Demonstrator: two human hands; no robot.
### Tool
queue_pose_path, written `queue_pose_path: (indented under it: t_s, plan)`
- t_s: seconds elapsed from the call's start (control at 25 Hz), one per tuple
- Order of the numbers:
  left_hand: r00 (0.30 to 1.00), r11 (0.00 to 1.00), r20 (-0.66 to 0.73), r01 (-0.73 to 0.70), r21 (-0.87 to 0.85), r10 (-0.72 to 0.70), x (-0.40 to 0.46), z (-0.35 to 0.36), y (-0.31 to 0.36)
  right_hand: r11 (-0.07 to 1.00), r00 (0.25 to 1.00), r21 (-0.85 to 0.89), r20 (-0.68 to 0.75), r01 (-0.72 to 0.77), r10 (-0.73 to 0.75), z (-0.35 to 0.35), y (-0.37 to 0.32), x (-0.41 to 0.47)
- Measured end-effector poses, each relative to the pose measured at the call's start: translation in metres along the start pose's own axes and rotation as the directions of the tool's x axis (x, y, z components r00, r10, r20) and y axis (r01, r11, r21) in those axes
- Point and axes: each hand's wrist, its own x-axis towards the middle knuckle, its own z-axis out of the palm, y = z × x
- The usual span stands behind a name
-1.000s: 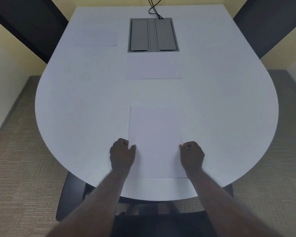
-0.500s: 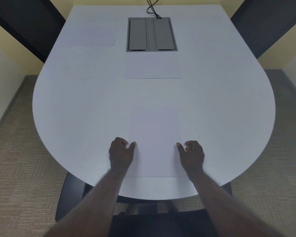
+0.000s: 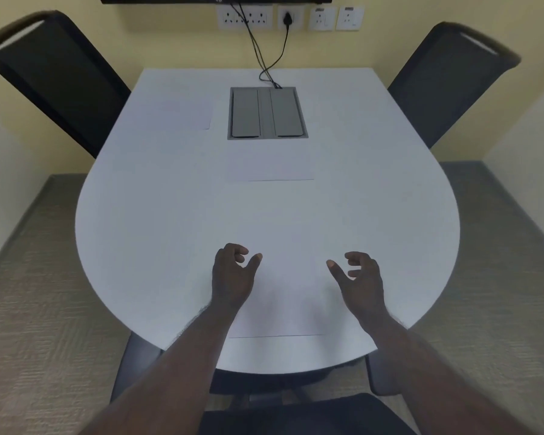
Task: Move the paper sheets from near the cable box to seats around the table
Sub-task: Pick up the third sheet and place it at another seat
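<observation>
Now both hands hovered spread over the near sheet (image 3: 283, 296) at the table's (image 3: 157, 233) six o'clock edge.

Neither the left hand (image 3: 233, 277) nor the right hand (image 3: 360, 279) gripped anything, fingers loosely curled and apart either side of the paper. A second sheet (image 3: 270, 166) lay just beside the cable box (image 3: 267, 113), at its six o'clock; a third sheet (image 3: 182, 116) sat at its nine o'clock, near a chair (image 3: 54, 76).
</observation>
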Motion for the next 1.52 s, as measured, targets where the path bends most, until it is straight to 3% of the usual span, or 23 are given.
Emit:
queue_pose_path:
  t_s: [0.32, 0.68, 1.52]
  plan:
    - [0.975, 0.975, 0.092, -0.194, -0.107, 0.204, -0.039, -0.019, 0.081, 0.991, 0.991, 0.107, -0.117, 0.082, -0.069, -0.088, -0.049, -0.031]
    - [0.855, 0.883, 0.220, -0.456, -0.110, 0.469, -0.094, 0.014, 0.152, 0.984, 0.963, 0.023, -0.207, 0.179, -0.170, -0.193, -0.049, -0.048]
    - [0.765, 0.799, 0.237, -0.590, -0.119, 0.599, -0.269, 0.217, 0.306, 0.977, 0.915, 0.011, -0.355, 0.211, -0.194, -0.492, 0.039, -0.045]
